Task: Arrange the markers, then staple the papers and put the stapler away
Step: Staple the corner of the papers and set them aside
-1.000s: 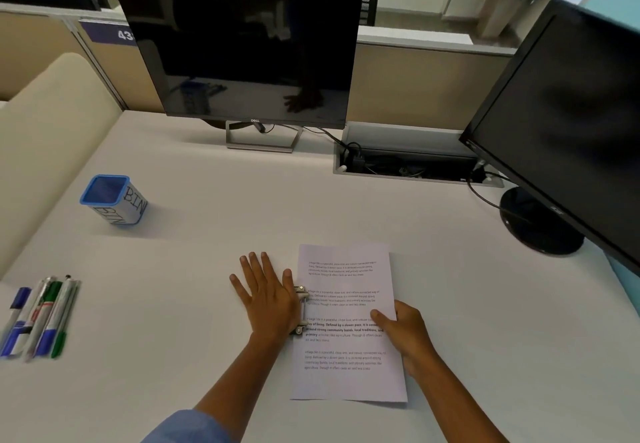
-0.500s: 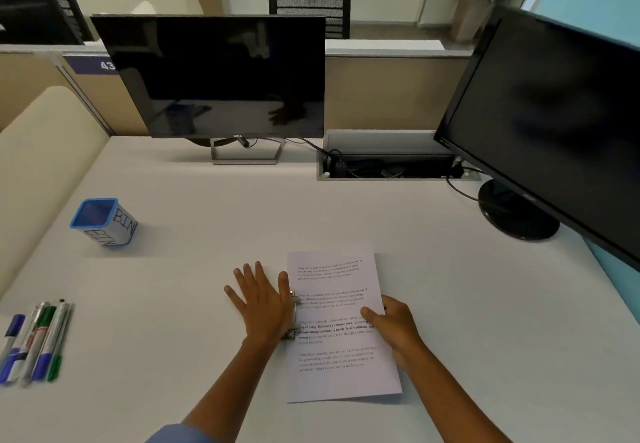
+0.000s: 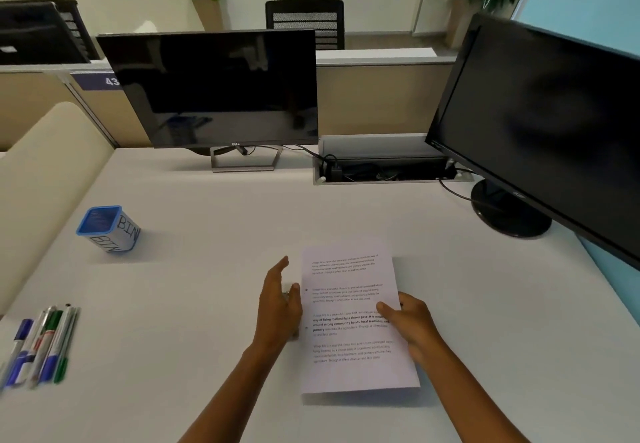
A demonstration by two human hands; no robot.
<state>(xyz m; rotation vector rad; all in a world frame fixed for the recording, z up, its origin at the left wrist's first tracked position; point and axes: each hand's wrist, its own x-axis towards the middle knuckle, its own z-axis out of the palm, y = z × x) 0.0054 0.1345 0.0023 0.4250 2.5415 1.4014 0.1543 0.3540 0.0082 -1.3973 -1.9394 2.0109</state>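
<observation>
The printed papers [image 3: 349,370] lie at the desk's near middle, their near edge raised a little off the surface. My right hand [image 3: 414,330] grips their right edge, thumb on top and fingers underneath. My left hand [image 3: 278,307] stands tilted on its side against the papers' left edge, fingers stretched forward. It covers the small metal stapler [image 3: 288,292], of which only slivers show by the thumb. Several markers [image 3: 41,345] lie side by side in a row at the far left near edge.
A blue-rimmed cup labelled BIN [image 3: 109,229] stands at the left. Two dark monitors [image 3: 221,92] [image 3: 547,123] stand at the back and right, the right one's round base [image 3: 510,214] on the desk. An open cable tray [image 3: 384,172] sits between them.
My left hand has lifted from lying flat on the stapler to standing tilted on its side. My right hand now holds the papers' edge slightly raised. The camera view has tipped upward.
</observation>
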